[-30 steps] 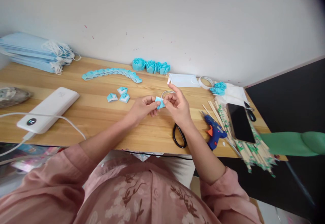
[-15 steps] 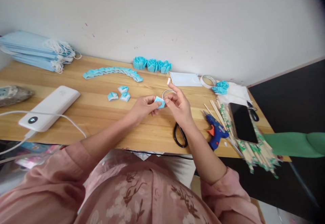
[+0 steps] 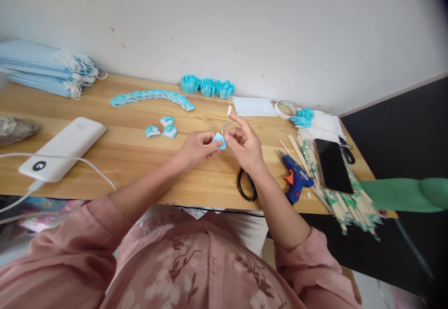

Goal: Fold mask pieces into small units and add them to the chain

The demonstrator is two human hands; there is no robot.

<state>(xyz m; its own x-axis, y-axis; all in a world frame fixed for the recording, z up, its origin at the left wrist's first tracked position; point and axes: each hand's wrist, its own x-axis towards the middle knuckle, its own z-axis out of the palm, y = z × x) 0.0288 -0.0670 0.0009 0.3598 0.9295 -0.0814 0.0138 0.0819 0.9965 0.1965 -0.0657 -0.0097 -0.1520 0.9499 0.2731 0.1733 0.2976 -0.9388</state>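
A small folded blue paper piece [image 3: 219, 140] is held over the table between my two hands. My left hand [image 3: 200, 148] pinches it from the left, thumb on top. At its right edge, the thumb and bent fingers of my right hand [image 3: 245, 146] close on it. A short white tape strip [image 3: 229, 110] sticks to my raised right index fingertip. Behind the right fingers, a pale ring [image 3: 227, 124] shows only in part. Below the right wrist lies a black loop handle [image 3: 247, 185]. Several similar folded pieces [image 3: 168, 122] lie left of my hands.
Along the back are a folded blue chain [image 3: 150, 95], blue paper flowers [image 3: 208, 87], a face mask [image 3: 252, 106] and a tape roll [image 3: 285, 109]. At right lie a glue gun [image 3: 296, 178], wrapped chopsticks [image 3: 357, 211] and a phone [image 3: 333, 165]; at left, a power bank [image 3: 65, 148] and stacked masks [image 3: 35, 66].
The whole view has shifted slightly, so things appear a little further left and up. Both hands keep their grip on the folded paper, with only slight finger movement.
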